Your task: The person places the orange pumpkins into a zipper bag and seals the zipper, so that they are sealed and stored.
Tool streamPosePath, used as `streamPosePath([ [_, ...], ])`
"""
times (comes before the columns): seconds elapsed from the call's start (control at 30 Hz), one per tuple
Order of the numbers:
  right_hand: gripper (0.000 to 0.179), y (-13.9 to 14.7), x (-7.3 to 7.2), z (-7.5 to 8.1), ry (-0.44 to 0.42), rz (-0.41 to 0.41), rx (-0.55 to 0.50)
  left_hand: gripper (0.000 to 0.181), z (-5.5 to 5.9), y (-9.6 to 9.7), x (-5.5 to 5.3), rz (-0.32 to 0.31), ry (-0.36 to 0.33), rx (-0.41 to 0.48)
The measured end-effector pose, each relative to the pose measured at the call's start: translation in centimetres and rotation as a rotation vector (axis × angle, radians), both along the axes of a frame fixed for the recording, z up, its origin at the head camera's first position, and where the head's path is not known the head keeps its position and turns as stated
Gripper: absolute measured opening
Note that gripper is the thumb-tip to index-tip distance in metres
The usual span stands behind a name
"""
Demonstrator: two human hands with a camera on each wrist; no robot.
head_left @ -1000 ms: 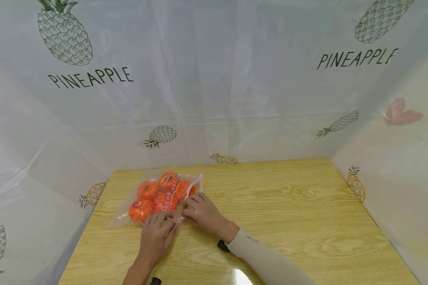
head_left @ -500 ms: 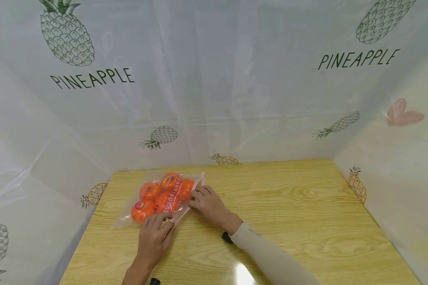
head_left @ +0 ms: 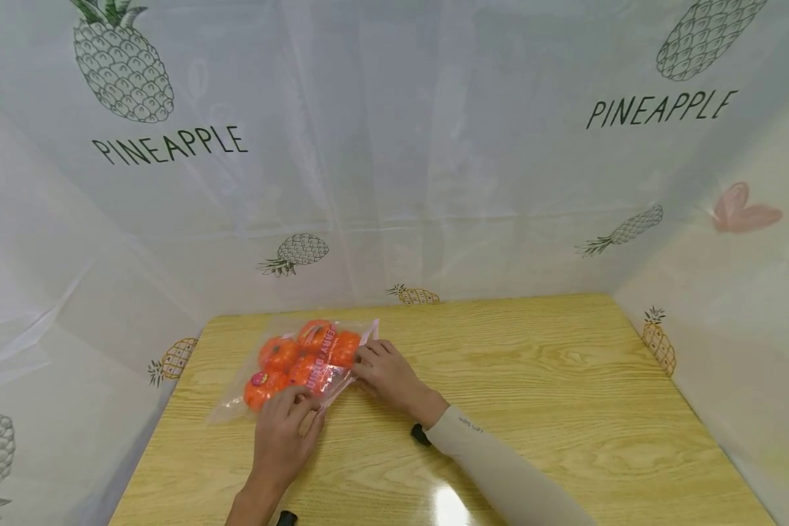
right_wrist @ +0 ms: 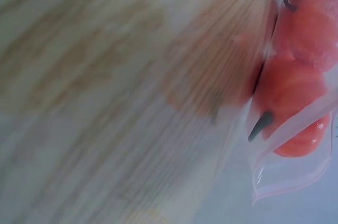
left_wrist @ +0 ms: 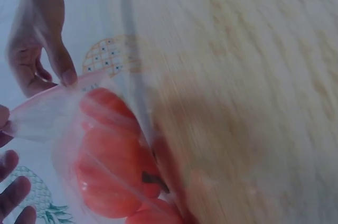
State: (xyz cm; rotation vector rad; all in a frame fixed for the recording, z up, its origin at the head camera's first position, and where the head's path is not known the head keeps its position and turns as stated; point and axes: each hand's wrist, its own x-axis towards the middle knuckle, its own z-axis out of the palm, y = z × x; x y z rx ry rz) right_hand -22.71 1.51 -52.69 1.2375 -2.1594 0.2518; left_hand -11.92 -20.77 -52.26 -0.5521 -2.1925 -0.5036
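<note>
A clear zip bag (head_left: pixel 231 408) with pink lettering lies at the table's back left. Several orange-red, pumpkin-like fruits with dark stems (right_wrist: pixel 261 124) fill it. Its pink-edged mouth (right_wrist: pixel 301 121) faces right and gapes at the far corner in the right wrist view. My left hand (head_left: pixel 284 431) pinches the near end of that mouth. Further along the same edge, my right hand (head_left: pixel 389 374) pinches the film between thumb and fingers. The left wrist view shows the right hand (left_wrist: pixel 42 39) on the pink strip, and left-hand fingers (left_wrist: pixel 15 195) at the frame's side.
A wood-grain table (head_left: pixel 532 394) stretches to the right of the bag. White sheeting (head_left: pixel 394 168) printed with pineapples hangs at the back and both sides. Black bands (head_left: pixel 421 435) sit at both wrists.
My right hand has shifted a little right and away along the bag's edge, and the bag has moved slightly right. The mouth looks flatter. My left hand has hardly moved.
</note>
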Motion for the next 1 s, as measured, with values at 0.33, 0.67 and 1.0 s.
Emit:
streamPosePath([
  [0.33, 0.008, 0.1, -0.1, -0.2, -0.037, -0.015, 0.020, 0.040, 0.2, 0.1, -0.4, -0.018, -0.028, -0.044],
  [0.67, 0.004, 0.5, -1.8, 0.0, -0.002, 0.012, 0.029, 0.056, 0.4, 0.6, -0.3, -0.048, 0.017, -0.086],
  [1.0, 0.006, 1.1, -3.5, 0.0, -0.013, -0.035, 0.057, 0.050, 0.2, 0.6, -0.2, -0.067, 0.022, -0.063],
])
